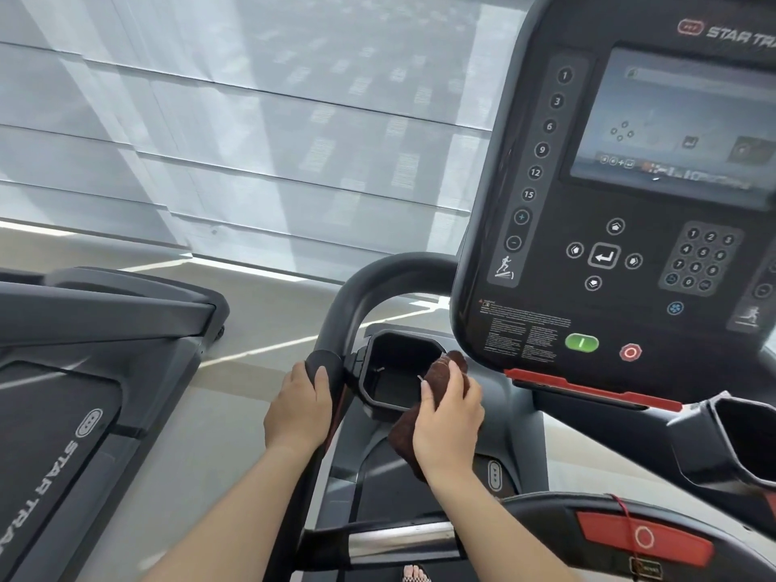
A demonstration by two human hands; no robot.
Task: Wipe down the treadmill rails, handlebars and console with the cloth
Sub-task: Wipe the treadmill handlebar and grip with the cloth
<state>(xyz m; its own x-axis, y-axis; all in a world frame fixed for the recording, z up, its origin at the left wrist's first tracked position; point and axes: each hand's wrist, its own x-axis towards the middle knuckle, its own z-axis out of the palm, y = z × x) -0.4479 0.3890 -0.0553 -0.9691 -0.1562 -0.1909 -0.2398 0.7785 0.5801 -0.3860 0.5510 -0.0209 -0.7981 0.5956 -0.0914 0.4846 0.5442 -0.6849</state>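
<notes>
The black treadmill console (pixel 621 228) with its screen and keypads fills the upper right. Its curved left handlebar (pixel 357 296) arches down to the lower middle. My left hand (pixel 300 407) is wrapped around that handlebar's lower part. My right hand (pixel 449 422) holds a dark brown cloth (pixel 441 371) pressed against the right rim of the left cup holder (pixel 394 371), just under the console's lower left corner. Part of the cloth hangs below my palm.
A second treadmill (pixel 96 350) stands to the left across a strip of grey floor. A front crossbar with a silver grip (pixel 399 539) and a red stop panel (pixel 642 537) lies near me. A second cup holder (pixel 739 438) sits at right. Window blinds hang ahead.
</notes>
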